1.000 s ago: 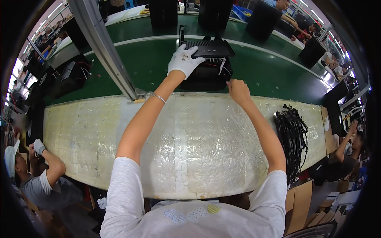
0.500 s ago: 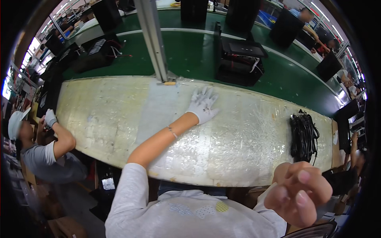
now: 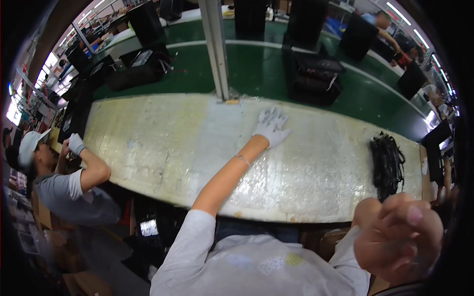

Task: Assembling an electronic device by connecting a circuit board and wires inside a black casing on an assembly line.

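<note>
My left hand (image 3: pixel 272 127), in a white glove with dark smudges, lies flat with its fingers spread on the plastic-covered worktable (image 3: pixel 163 143). Nothing is under or in that hand that I can make out. Bare and held up close at the lower right, my right hand (image 3: pixel 400 239) has its fingers curled in and is partly blurred; no object shows in it. Beyond it, at the table's right end, lies a bundle of black cables (image 3: pixel 386 165).
Behind the table runs a green conveyor (image 3: pixel 252 69) carrying black casings (image 3: pixel 316 76) with loose wires. A metal post (image 3: pixel 215 49) rises at the table's far edge. On the left a co-worker (image 3: pixel 74 182) in a pale cap works with gloved hands.
The whole view has swung, so the table and surroundings sit further right. My left hand stays flat on the table. My right hand's fingers have curled in more.
</note>
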Available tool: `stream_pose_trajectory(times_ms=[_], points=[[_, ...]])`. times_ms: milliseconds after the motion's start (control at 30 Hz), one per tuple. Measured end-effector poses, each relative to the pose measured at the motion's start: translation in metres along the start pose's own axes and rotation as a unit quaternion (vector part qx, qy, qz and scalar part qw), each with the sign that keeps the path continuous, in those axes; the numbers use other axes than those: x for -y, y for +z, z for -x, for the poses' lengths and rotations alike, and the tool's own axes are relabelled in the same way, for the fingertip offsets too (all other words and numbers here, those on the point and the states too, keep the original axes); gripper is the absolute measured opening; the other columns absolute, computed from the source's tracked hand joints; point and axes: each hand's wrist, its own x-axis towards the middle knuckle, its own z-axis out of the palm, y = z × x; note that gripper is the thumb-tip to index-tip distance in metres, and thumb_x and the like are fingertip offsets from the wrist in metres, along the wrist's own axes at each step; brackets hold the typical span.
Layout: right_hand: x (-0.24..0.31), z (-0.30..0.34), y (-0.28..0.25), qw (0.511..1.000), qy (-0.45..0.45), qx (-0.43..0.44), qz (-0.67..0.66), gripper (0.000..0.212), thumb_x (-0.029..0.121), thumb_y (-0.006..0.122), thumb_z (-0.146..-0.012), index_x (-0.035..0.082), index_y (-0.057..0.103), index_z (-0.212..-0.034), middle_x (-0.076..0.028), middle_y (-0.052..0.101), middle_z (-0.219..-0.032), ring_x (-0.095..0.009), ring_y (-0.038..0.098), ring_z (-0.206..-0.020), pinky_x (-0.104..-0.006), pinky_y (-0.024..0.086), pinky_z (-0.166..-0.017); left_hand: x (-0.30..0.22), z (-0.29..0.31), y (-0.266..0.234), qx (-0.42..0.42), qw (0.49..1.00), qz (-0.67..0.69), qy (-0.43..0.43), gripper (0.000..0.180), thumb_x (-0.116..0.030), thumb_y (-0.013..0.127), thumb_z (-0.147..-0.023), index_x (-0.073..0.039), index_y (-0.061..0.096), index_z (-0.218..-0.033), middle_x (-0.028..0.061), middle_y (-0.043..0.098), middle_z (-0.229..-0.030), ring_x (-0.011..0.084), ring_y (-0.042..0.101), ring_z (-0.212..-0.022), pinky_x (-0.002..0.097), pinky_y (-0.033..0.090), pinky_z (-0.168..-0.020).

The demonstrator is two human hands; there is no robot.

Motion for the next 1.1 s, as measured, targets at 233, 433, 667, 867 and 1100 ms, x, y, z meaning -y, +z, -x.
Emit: stream_pose_trajectory(times_ms=[233, 433, 667, 867, 1100], points=[[-0.077, -0.015, 0.079, 0.937, -0.108, -0.331, -0.037, 0.03, 0.008, 0.063, -0.087, -0.007, 0.051, -0.111, -0.008, 0.056, -0.089, -0.015, 0.05, -0.075, -0.0257, 0.042, -0.063, -0.001, -0.002, 0.002, 0.001, 0.999, -0.035, -0.022, 0.07, -0.051, 0.04, -0.093, -0.009, 0.033, -0.149, 0.0183, 0.021, -0.157, 0.032, 0.015, -0.147, 0.0447, 0.007, -0.119], [-0.246, 0.008, 0.229, 0.95, 0.222, -0.219, -0.025, 0.022, 0.007, 0.057, -0.09, -0.003, 0.054, -0.109, -0.017, 0.056, -0.097, -0.024, 0.054, -0.069, -0.035, 0.044, -0.064, -0.009, -0.019, 0.02, -0.096, 0.994, -0.031, -0.052, 0.069, -0.046, 0.043, -0.092, -0.005, 0.034, -0.146, 0.0172, 0.03, -0.154, 0.0303, 0.023, -0.145, 0.0419, 0.013, -0.118], [-0.31, 0.089, 0.299, 0.94, 0.292, -0.176, 0.024, 0.023, 0.0, 0.05, -0.085, -0.002, 0.054, -0.107, -0.022, 0.057, -0.099, -0.041, 0.054, -0.095, -0.0474, 0.043, -0.084, 0.007, -0.015, 0.019, -0.088, 0.995, 0.008, -0.053, 0.052, -0.033, 0.04, -0.095, -0.011, 0.044, -0.142, 0.0105, 0.037, -0.151, 0.0253, 0.029, -0.142, 0.0394, 0.017, -0.118], [-0.306, 0.086, 0.299, 0.949, 0.277, -0.112, 0.099, 0.014, 0.001, 0.052, -0.085, 0.002, 0.063, -0.093, -0.019, 0.061, -0.095, -0.038, 0.055, -0.094, -0.0445, 0.044, -0.083, 0.008, -0.018, 0.02, -0.115, 0.993, 0.006, -0.035, 0.045, -0.028, 0.037, -0.096, -0.011, 0.049, -0.136, 0.01, 0.042, -0.148, 0.0245, 0.032, -0.141, 0.0388, 0.019, -0.117], [-0.306, 0.087, 0.294, 0.95, 0.289, -0.101, 0.07, 0.014, 0.001, 0.053, -0.084, 0.002, 0.063, -0.094, -0.018, 0.06, -0.099, -0.037, 0.053, -0.096, -0.0442, 0.044, -0.085, 0.007, -0.021, 0.02, -0.115, 0.993, -0.014, -0.03, 0.043, -0.026, 0.038, -0.096, -0.01, 0.051, -0.134, 0.0093, 0.043, -0.148, 0.0248, 0.033, -0.14, 0.0384, 0.021, -0.117]])
